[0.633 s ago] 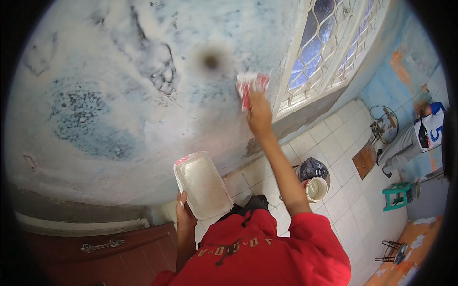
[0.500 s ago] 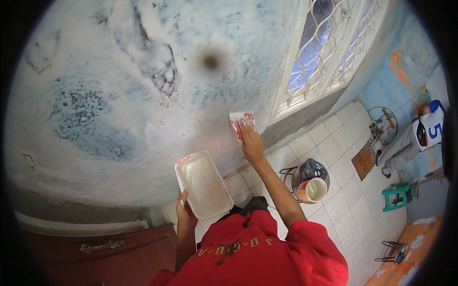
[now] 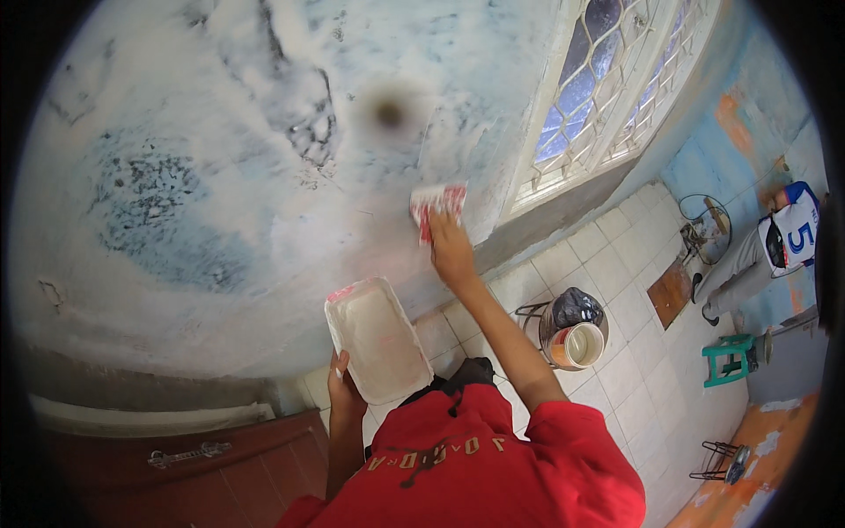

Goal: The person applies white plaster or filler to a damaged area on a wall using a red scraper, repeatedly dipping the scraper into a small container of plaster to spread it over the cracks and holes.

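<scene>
My right hand (image 3: 452, 250) is closed on a red putty scraper (image 3: 426, 209) smeared with white, its wide edge against the patchy blue-and-white wall (image 3: 352, 189). Below and to the left, my left hand (image 3: 341, 384) grips the left side of a shallow white rectangular tray (image 3: 423, 359). Pale residue coats the inside of the tray, and a pink-red smear marks its upper left corner. Most of the left fingers are hidden beneath the tray. Dark mottled patches and cracks run across the wall to the left of the scraper.
A barred window (image 3: 581, 106) is set in the wall at upper right. On the tiled floor, a stool carries a white bucket (image 3: 578, 346) and a black plastic bag (image 3: 577, 306). Farther right are a green stool (image 3: 727, 361) and another person (image 3: 766, 246). A reddish-brown door (image 3: 229, 475) lies lower left.
My right hand and the scraper have moved a little up and to the left along the wall. The left hand holds the tray nearly where it was.
</scene>
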{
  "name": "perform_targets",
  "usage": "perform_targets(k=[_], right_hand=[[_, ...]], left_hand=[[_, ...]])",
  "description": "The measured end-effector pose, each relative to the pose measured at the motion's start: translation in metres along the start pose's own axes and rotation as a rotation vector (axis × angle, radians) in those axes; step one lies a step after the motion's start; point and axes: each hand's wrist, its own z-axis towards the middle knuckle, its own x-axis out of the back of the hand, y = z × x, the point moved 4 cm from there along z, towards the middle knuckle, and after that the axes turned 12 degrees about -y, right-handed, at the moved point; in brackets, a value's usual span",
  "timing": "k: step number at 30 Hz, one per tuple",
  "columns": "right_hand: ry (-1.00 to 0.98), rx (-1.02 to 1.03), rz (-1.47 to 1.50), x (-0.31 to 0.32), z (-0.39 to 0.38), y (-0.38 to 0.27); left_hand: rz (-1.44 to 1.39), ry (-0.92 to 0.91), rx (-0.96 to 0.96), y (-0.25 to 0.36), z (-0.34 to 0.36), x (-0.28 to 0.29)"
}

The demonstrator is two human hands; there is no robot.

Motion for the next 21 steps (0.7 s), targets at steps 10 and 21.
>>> perform_targets(k=[10,21], right_hand=[[0.337,0.111,0.022,0.124,0.066,-0.044],[-0.076,0.147,-0.071,-0.009,-0.029,-0.018]], left_hand=[[-0.061,-0.029,0.026,0.004,-0.005,0.011],[-0.140,0.012,0.010,0.004,0.004,0.005]])
